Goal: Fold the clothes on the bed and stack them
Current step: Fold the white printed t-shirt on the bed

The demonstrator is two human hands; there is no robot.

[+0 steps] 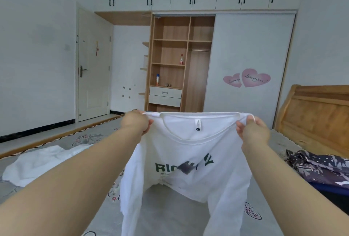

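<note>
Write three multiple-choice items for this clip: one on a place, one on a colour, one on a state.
1. Where is the dark patterned garment?
A. right side of the bed
B. in the wardrobe
C. on the floor

2. What colour is the lettering on the held shirt?
A. red
B. green
C. yellow

3. How is the shirt held?
A. folded flat
B. by one sleeve
C. up by both shoulders

Key: 1 A, it lies by the headboard. 2 B, green print on white. 3 C, left hand and right hand pinch the shoulders.
</note>
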